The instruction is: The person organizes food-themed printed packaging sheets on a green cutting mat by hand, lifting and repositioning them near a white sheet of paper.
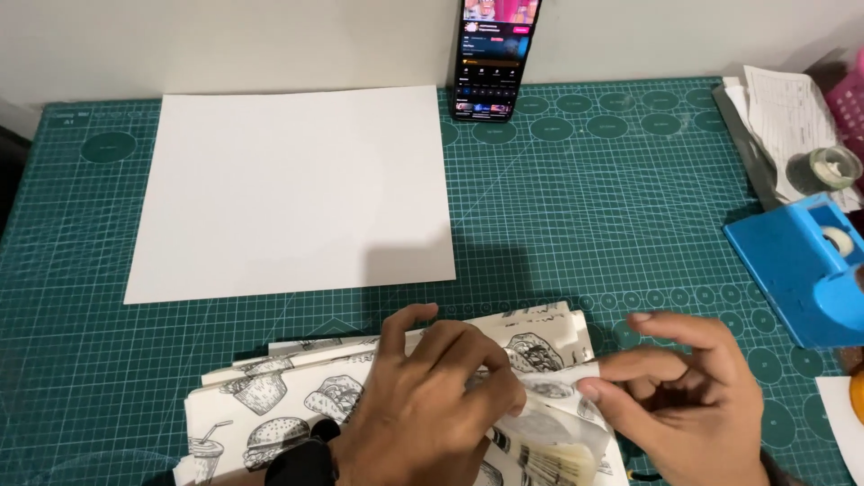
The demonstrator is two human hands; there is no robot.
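Printed wrapping paper (297, 396), folded, lies at the near edge of the counter (612, 225), long axis left to right. Left hand (423, 405) presses flat on it; right hand (675, 396), just beside, has fingers (621, 367) pinched on its translucent corner. Beyond lie a white sheet (288, 189), phone (495, 58) and blue tape dispenser (801, 265).

A table (630, 225) covered by a dark green cutting mat (81, 360) printed with a pale grid and circles meets a plain off-white wall (225, 45) along the top. Soft, even light falls from above.
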